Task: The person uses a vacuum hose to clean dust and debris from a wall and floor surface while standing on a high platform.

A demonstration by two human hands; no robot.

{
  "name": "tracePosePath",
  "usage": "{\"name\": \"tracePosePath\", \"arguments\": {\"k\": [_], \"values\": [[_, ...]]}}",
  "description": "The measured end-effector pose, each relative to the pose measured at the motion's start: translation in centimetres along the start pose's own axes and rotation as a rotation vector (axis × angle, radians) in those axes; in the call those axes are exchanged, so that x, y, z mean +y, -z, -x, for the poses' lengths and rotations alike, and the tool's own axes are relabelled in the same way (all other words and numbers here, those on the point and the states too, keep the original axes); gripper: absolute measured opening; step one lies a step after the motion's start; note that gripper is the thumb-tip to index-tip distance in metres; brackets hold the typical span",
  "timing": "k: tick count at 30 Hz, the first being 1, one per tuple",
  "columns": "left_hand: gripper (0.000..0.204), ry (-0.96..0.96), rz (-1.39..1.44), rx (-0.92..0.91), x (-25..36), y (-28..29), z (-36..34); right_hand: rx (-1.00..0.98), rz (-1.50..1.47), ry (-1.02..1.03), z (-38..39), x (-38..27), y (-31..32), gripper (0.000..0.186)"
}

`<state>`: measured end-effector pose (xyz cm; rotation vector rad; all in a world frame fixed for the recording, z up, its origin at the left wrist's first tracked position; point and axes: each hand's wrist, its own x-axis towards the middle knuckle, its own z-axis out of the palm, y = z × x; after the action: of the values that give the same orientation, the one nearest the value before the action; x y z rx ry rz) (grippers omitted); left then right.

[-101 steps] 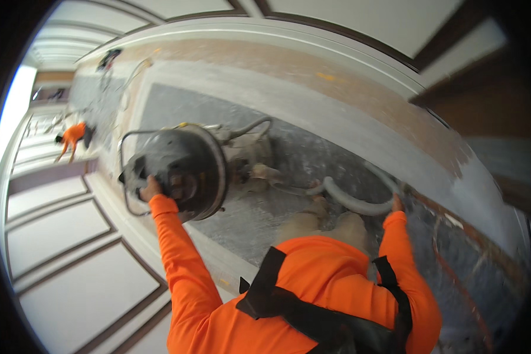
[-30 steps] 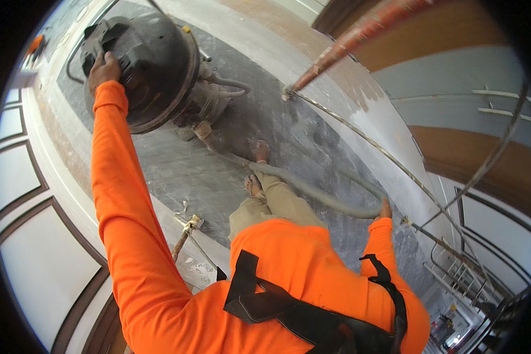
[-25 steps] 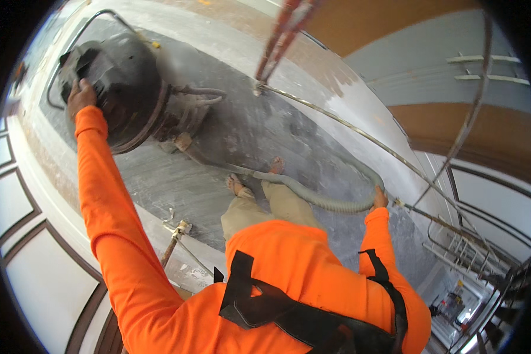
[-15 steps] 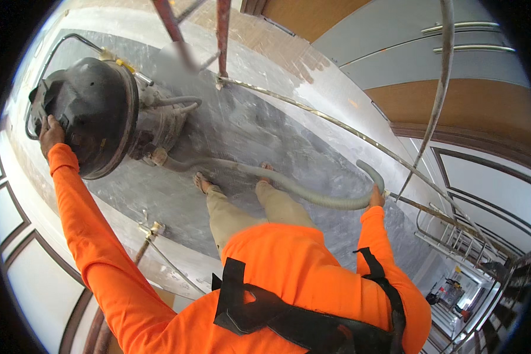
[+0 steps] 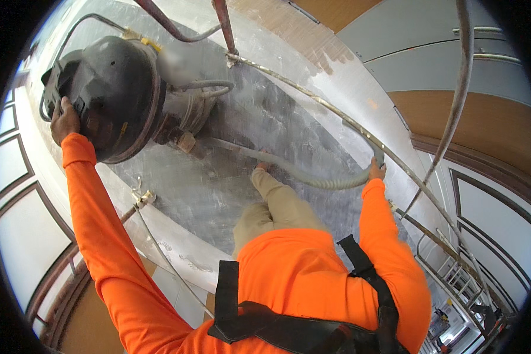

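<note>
A large drum vacuum cleaner (image 5: 121, 94) with a domed black lid and a dusty body stands at the far left. My left hand (image 5: 65, 121) is closed round the handle part on top of that lid. A ribbed grey hose (image 5: 330, 182) runs from a fitting low on the vacuum's body, past my foot, over to the right. Near its free end my right hand (image 5: 377, 170) grips it, the fingers wrapped round the hose. The hose's end lies partly behind a scaffold tube.
Paint-spattered scaffold tubes (image 5: 318, 101) cross on the right, with a red-brown post (image 5: 225, 26) at the far side. Another scaffold joint (image 5: 143, 197) stands at left, near my arm. Grey dusty sheeting (image 5: 242, 112) covers the floor. Cabinets (image 5: 454, 76) line the right side.
My view has shifted and my legs have stepped closer together. The vacuum appears further right in view. My right hand and the hose end sit slightly higher; both hands keep their holds.
</note>
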<state>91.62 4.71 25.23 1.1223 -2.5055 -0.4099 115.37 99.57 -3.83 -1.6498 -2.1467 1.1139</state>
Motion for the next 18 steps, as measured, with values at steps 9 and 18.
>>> {"name": "tracePosePath", "arguments": {"k": [9, 18], "values": [[0.067, -0.669, 0.153, 0.598, 1.3, -0.3, 21.5, -0.315, -0.328, 0.097, -5.3, -3.7, -1.3, 0.08], [0.09, -0.044, 0.08, -0.942, -14.4, -7.8, 84.7, -0.321, -0.183, 0.559, -12.2, -7.6, -9.1, 0.086]]}}
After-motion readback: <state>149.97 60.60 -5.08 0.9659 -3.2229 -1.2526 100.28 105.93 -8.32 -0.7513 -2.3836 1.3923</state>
